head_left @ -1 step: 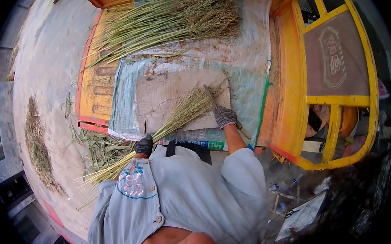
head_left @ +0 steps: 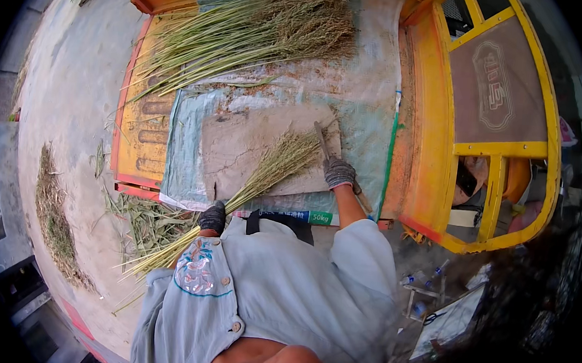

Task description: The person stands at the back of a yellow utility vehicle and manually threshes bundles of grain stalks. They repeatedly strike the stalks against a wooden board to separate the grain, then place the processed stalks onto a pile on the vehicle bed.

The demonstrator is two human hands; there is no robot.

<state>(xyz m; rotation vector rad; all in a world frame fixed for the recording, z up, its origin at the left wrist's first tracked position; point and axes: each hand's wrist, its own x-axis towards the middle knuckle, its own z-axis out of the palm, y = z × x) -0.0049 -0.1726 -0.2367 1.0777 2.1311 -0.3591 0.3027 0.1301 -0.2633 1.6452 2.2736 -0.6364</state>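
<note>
Head view: stalk bundle (head_left: 264,173) in left hand (head_left: 213,218)

Two gloved hands are in the frame: the left hand (head_left: 213,216) at lower centre and the right hand (head_left: 339,173) right of centre. One bundle of grass stalks (head_left: 264,173) runs between them across the middle. One blade (head_left: 321,140) stands up from the right hand. One large heap of cut stalks (head_left: 261,28) lies at the top of the frame. One flat grey board (head_left: 239,144) lies in the middle, on one pale woven sheet (head_left: 372,86). One yellow cart bed (head_left: 423,130) carries it all. Two patches of loose straw lie on the ground: one strip (head_left: 55,222) at the left edge, one scatter (head_left: 143,218) at lower left.
</note>
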